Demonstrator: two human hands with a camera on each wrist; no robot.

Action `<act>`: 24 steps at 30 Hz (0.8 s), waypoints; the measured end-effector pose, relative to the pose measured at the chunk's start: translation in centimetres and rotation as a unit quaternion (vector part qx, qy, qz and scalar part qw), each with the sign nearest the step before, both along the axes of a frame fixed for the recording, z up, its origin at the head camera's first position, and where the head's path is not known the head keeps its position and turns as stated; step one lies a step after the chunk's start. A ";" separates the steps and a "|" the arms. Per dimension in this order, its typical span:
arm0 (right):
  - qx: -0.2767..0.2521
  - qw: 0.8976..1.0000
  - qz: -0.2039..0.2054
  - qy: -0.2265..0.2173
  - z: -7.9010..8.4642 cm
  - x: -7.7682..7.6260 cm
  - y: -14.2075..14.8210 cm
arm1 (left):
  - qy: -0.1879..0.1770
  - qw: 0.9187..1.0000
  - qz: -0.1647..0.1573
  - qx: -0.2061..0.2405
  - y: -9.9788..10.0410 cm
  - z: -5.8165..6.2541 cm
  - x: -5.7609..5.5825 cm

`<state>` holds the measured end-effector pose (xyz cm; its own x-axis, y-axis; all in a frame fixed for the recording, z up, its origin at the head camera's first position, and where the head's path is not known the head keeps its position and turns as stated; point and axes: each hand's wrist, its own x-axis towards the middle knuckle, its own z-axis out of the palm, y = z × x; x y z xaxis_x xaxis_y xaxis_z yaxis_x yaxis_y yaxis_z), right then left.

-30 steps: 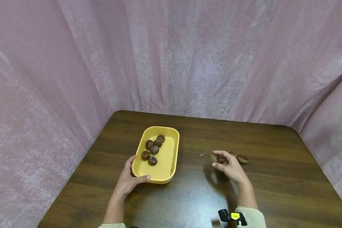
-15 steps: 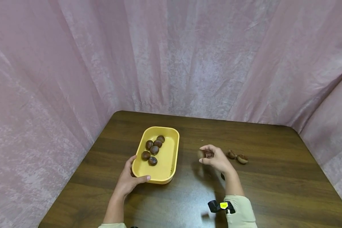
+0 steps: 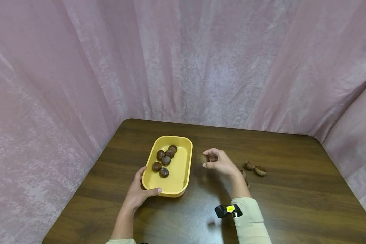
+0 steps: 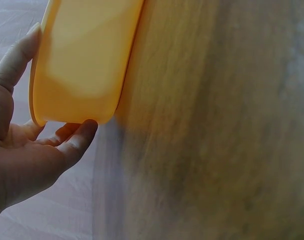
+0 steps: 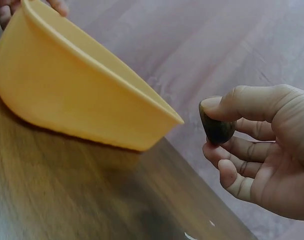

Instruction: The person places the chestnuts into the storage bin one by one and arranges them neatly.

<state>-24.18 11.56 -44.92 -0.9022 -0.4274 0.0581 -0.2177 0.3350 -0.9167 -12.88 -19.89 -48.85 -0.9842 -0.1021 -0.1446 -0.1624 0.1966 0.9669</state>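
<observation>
A brown chestnut (image 3: 204, 159) is pinched between the thumb and fingers of my right hand (image 3: 222, 163), just right of the yellow plastic tray (image 3: 177, 173). In the right wrist view the same chestnut (image 5: 218, 129) shows its dark side, raised above the table beside the tray's wall. Inside the tray, several glossy chestnuts (image 3: 166, 160) lie along the left half. My left hand (image 3: 138, 194) grips the tray at its near left corner, the thumb along the near rim and the fingers round the left side. The left wrist view shows those fingertips (image 4: 89, 129) curled against the tray's outside.
More chestnuts (image 3: 260, 170) lie on the dark wooden table (image 3: 292, 196) to the right, some partly covered by my right wrist. Small pale scraps lie on the tabletop in the right wrist view. A pink curtain (image 3: 213, 67) hangs behind the table and along its sides.
My right hand has carried the pinched chestnut leftward, away from the other chestnuts and closer to the tray. The left hand and the tray stay where they were.
</observation>
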 end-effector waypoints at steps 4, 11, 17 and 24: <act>-0.008 1.000 0.012 0.004 0.5 -0.6 -1.0 | -0.003 1.000 -0.002 -0.005 0.0 0.1 0.1; -0.008 1.000 0.009 -0.022 1.4 -2.0 -3.1 | -0.009 1.000 -0.001 -0.011 0.0 0.3 0.1; -0.012 0.999 0.011 -0.051 1.5 -3.6 -4.7 | -0.007 1.000 -0.001 -0.010 0.0 0.3 0.0; 0.045 0.993 0.070 -0.081 2.3 -4.8 -5.9 | -0.005 1.000 -0.003 -0.006 0.3 0.0 -0.2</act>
<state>-28.97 5.63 -42.65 -0.8282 -0.5459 -0.1269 -0.1199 0.3937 -0.9114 -13.10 -19.62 -48.83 -0.9833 -0.0980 -0.1536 -0.1713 0.2097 0.9627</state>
